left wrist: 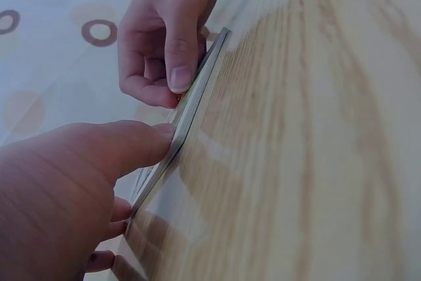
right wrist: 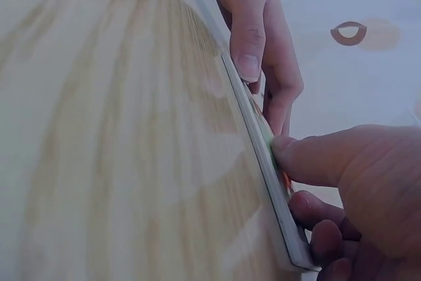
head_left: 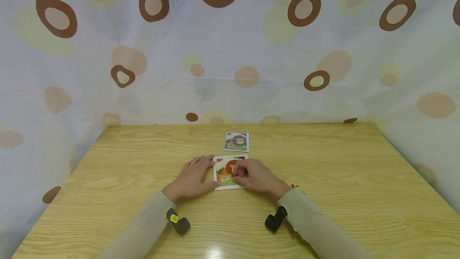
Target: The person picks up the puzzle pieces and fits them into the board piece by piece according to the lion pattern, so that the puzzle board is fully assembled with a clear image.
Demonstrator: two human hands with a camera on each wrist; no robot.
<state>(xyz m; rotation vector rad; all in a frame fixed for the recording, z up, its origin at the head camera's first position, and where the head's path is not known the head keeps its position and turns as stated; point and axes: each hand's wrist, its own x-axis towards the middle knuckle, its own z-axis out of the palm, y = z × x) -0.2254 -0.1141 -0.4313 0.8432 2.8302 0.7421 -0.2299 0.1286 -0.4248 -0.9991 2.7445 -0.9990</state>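
Note:
A square lion picture puzzle [head_left: 223, 174] with a pale frame lies flat on the wooden table. My left hand [head_left: 193, 178] rests along its left side, fingers extended at the upper corner and thumb on the lower edge; the left wrist view shows that thumb [left wrist: 148, 146] on the frame [left wrist: 209, 64]. Over the puzzle's right half is my right hand [head_left: 256, 174], fingers curled, covering part of the lion. In the right wrist view its thumb [right wrist: 309, 157] and fingertips meet the picture [right wrist: 287, 182] close to the edge; I cannot tell whether they pinch a piece.
Just behind the puzzle lies a square lion picture card [head_left: 236, 142]. Small coloured pieces [head_left: 295, 187] show on the table beside my right wrist, partly hidden by the sleeve. A patterned cloth [head_left: 230, 103] hangs along the table's back edge and both sides.

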